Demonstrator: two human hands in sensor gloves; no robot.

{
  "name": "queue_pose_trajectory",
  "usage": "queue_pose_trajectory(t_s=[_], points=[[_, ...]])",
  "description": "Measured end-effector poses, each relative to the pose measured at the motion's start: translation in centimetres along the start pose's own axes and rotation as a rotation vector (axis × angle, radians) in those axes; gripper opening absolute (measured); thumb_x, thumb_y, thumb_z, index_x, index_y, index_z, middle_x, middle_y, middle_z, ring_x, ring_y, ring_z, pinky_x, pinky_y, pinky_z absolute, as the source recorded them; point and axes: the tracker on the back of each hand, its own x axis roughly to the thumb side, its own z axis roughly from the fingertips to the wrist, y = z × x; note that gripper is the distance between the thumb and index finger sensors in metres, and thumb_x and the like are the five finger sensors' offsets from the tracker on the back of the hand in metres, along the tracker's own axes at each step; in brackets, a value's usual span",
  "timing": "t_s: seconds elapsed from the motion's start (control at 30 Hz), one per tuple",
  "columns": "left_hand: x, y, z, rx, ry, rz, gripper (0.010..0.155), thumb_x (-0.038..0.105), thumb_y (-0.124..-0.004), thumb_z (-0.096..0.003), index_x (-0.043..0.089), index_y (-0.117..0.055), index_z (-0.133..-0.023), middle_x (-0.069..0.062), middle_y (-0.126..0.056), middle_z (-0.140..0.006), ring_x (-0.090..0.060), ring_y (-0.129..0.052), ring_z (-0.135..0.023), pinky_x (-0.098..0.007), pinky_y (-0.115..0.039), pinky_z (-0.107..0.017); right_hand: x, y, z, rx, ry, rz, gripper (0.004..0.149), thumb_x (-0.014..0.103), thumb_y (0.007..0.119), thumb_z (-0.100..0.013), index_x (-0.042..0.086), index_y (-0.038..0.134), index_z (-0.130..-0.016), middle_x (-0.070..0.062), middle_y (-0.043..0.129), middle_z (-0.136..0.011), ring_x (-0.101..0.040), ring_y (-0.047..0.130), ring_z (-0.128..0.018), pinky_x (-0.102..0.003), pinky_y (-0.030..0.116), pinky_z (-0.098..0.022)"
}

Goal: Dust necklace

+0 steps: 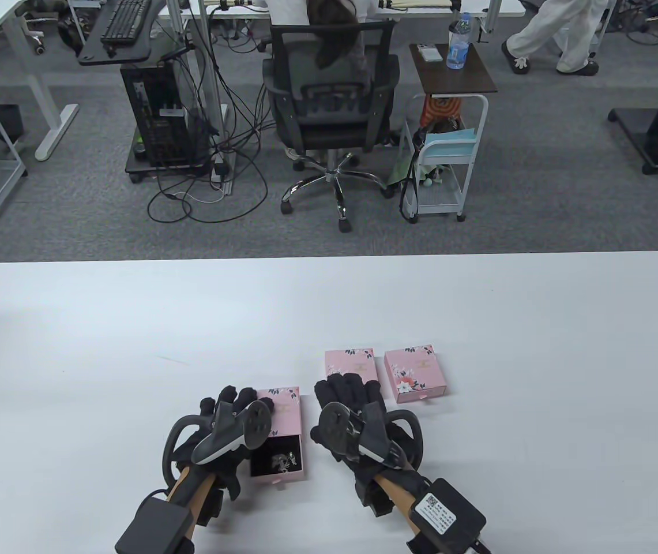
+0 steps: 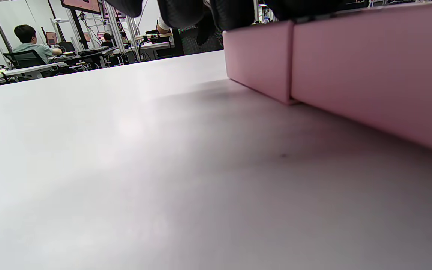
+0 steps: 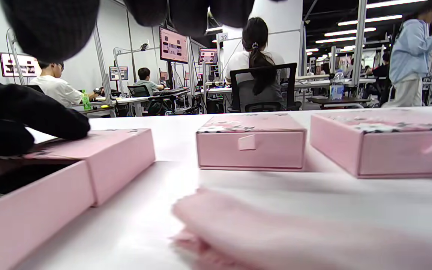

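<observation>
From where I stand, the left hand (image 1: 230,424) rests at about seven o'clock on the white table (image 1: 132,346), fingers laid fairly straight on the sleeve of a pink drawer box (image 1: 280,430), steadying it without gripping. The drawer is slid out toward the person, and the necklace (image 1: 284,460) lies inside it on the dark lining, a small silvery tangle just right of that hand's tracker.

Next along, at roughly six o'clock, the right hand (image 1: 352,415) hovers flat over a pink cloth (image 3: 276,232), seen only in the right wrist view as a blurred fold. The fingers look extended, but I cannot tell whether they have pinched it yet. Two closed pink boxes, the nearer box (image 1: 350,365) and the farther box (image 1: 416,373), sit just beyond the fingertips, toward one o'clock.

What worries me: the chain looks bunched, so lifting it carelessly could snag or knot it. The light box could skid or tip if the left hand eases off while the drawer is reached into. The cloth could also brush the closed boxes and shove them.

The tabletop is smooth and matte white. Beyond it there is grey carpet, an office chair (image 1: 329,98) at twelve o'clock with someone seated, a computer tower (image 1: 153,115) with loose cables, and a small cart (image 1: 444,156).
</observation>
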Motion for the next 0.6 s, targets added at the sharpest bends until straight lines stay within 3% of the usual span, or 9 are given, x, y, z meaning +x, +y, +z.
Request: queue_pose_trajectory(t_s=[0.1, 0.33, 0.43, 0.5, 0.6], points=[[0.2, 0.1, 0.1, 0.02, 0.0, -0.024, 0.057, 0.045, -0.056, -0.0557, 0.047, -0.043, -0.111, 0.008, -0.046, -0.127, -0.033, -0.045, -0.12, -0.057, -0.042, -0.084, -0.6, 0.4, 0.0, 0.003, 0.017, 0.067, 0.079, 0.062, 0.066, -0.045, 0.04, 0.025, -0.109, 0.0, 0.022, -0.124, -0.03, 0.017, -0.119, -0.051, 0.019, -0.088], [1.4, 0.9, 0.9, 0.091, -0.035, -0.079, 0.062, 0.047, -0.055, -0.0553, 0.043, -0.038, -0.114, 0.005, -0.04, -0.129, -0.034, -0.04, -0.121, -0.057, -0.039, -0.085, -1.6, 1.8, 1.4, -0.034, 0.023, 0.017, 0.08, 0.062, 0.066, -0.045, 0.036, 0.026, -0.109, -0.002, 0.02, -0.123, -0.033, 0.016, -0.117, -0.052, 0.019, -0.087], [2.9, 1.8, 2.1, 0.157, -0.104, -0.016, 0.06, 0.046, -0.057, -0.0548, 0.04, -0.047, -0.114, 0.001, -0.042, -0.128, -0.035, -0.042, -0.12, -0.057, -0.041, -0.084, -2.2, 1.3, 2.0, -0.059, 0.04, 0.07, 0.08, 0.064, 0.064, -0.045, 0.036, 0.025, -0.109, -0.002, 0.02, -0.123, -0.033, 0.016, -0.117, -0.051, 0.02, -0.087], [3.9, 2.0, 3.0, 0.207, -0.154, 0.015, 0.055, 0.042, -0.06, -0.0539, 0.035, -0.066, -0.108, -0.002, -0.048, -0.126, -0.036, -0.047, -0.118, -0.055, -0.045, -0.083, -2.5, 0.8, 2.2, -0.073, 0.044, 0.028, 0.08, 0.063, 0.064, -0.045, 0.036, 0.025, -0.11, -0.003, 0.02, -0.123, -0.034, 0.015, -0.117, -0.051, 0.02, -0.087], [4.8, 2.1, 3.8, 0.183, -0.204, 0.017, 0.05, 0.038, -0.063, -0.0525, 0.03, -0.079, -0.099, -0.003, -0.053, -0.125, -0.038, -0.05, -0.116, -0.056, -0.048, -0.082, -2.8, 0.4, 2.3, -0.074, 0.052, 0.005, 0.08, 0.064, 0.064, -0.046, 0.035, 0.025, -0.11, -0.003, 0.018, -0.123, -0.034, 0.013, -0.117, -0.051, 0.019, -0.087]])
